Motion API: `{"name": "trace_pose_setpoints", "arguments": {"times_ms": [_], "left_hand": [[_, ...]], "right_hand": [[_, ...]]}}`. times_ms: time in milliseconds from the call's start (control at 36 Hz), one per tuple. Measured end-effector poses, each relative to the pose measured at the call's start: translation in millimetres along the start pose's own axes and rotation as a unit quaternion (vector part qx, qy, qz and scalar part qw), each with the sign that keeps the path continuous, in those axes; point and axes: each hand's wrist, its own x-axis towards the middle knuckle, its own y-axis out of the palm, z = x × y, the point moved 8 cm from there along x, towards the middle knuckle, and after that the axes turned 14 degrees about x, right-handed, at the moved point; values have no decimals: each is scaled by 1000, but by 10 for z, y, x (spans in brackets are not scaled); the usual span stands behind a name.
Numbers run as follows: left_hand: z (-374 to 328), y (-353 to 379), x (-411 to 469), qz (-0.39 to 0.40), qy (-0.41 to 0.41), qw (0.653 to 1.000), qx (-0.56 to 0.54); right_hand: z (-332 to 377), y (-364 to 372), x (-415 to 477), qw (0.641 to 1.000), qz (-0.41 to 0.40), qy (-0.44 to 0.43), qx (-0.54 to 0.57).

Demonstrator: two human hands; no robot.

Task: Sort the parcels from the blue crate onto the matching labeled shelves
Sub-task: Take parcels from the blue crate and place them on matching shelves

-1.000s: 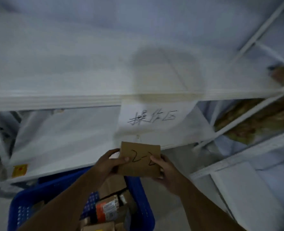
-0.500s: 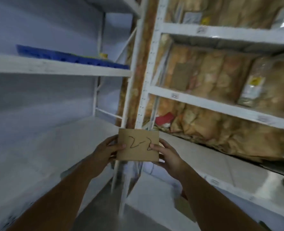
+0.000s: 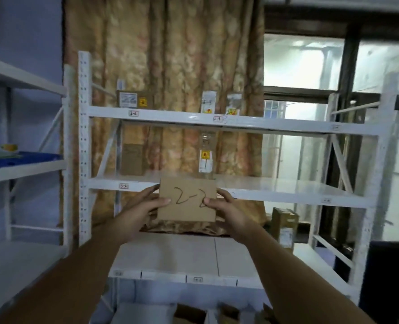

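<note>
- Clamped from both sides: left hand (image 3: 139, 208) on the left edge, right hand (image 3: 226, 210) on the right edge of a flat cardboard parcel (image 3: 186, 199), thumbs pressed on its front face.
- Held upright at chest height, handwritten "2-2" facing the camera, in front of the middle shelf (image 3: 275, 190) of a white rack (image 3: 84, 146), not touching it.
- Marked along the shelf edges with small labels: one on the upper shelf's left end (image 3: 133, 113) appears to read "2-2", though blurred; another on the middle shelf's left end (image 3: 123, 186) too smeared to read for certain.
- Already stocked in part: a brown box (image 3: 134, 99) and two slim packages (image 3: 209, 102) on the upper shelf, a clear-wrapped package (image 3: 205, 157) standing on the middle one — likely parcels sorted so far.
- No blue crate in view, so the count of parcels left cannot be told.
- Judged mid-task: this parcel picked and read, not yet placed.
- Left to do: confirm the matching label, set the parcel down behind it, go back for the rest.
</note>
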Motion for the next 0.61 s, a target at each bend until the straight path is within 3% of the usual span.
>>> {"name": "trace_pose_setpoints", "arguments": {"times_ms": [306, 611], "left_hand": [[-686, 735, -12, 2, 48, 999, 7], [-1140, 700, -78, 14, 83, 996, 31]], "right_hand": [[807, -546, -287, 998, 9, -68, 0], [1165, -423, -402, 994, 17, -101, 21]]}}
